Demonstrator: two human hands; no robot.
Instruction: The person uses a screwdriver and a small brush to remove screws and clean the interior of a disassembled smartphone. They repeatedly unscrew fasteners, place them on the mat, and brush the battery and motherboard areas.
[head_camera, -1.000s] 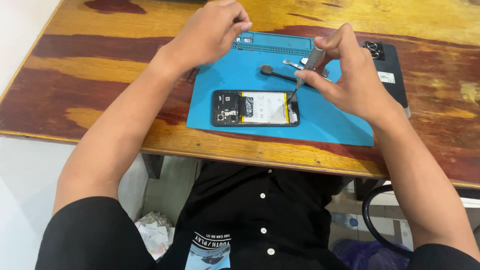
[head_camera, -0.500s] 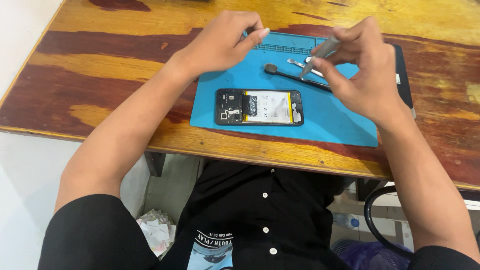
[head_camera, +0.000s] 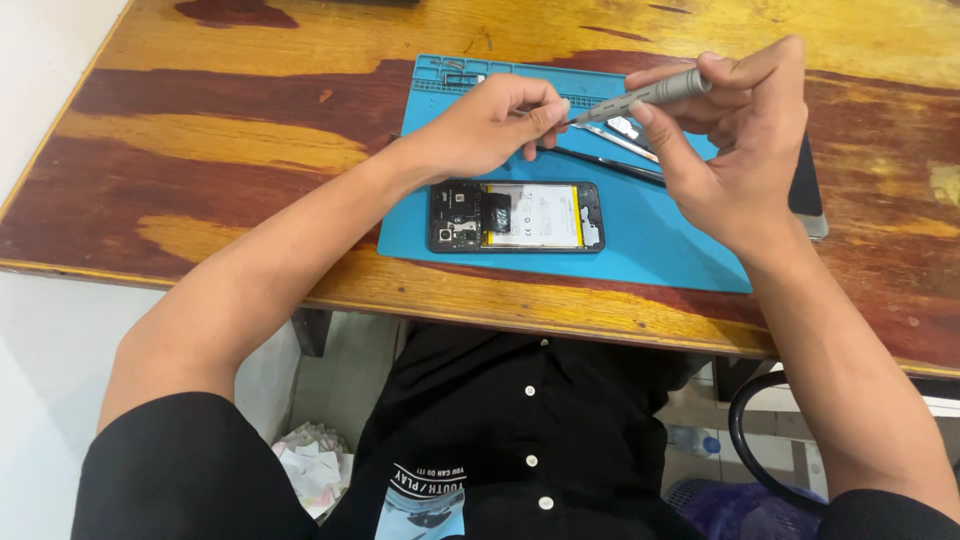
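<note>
1. Head view, change: I see both hands lifted off the work and brought together above the blue mat (head_camera: 660, 250). A second ago the right hand had the tool tip down near the mat's top edge; now the grey screwdriver (head_camera: 645, 96) is raised and held nearly level.
2. Right hand (head_camera: 735, 150): fingers closed round the screwdriver's handle end, thumb and forefinger gripping it.
3. Left hand (head_camera: 490, 125): moved in from the mat's tray edge; fingertips now pinched at the screwdriver's tip. I judge it is seating or picking off something tiny at the bit, not driving a screw.
4. Opened phone (head_camera: 517, 216): lies flat on the mat, back off, battery and board showing, just below the hands, untouched. Same spot as before.
5. Hard to see: whatever sits between the left fingertips is too small to tell. Thin tools (head_camera: 610, 160) on the mat behind the hands are partly covered. A dark slab (head_camera: 808, 185) at the mat's right edge is mostly hidden by the right wrist.
6. Desk (head_camera: 250, 150): wooden, cut off at the top and right.
</note>
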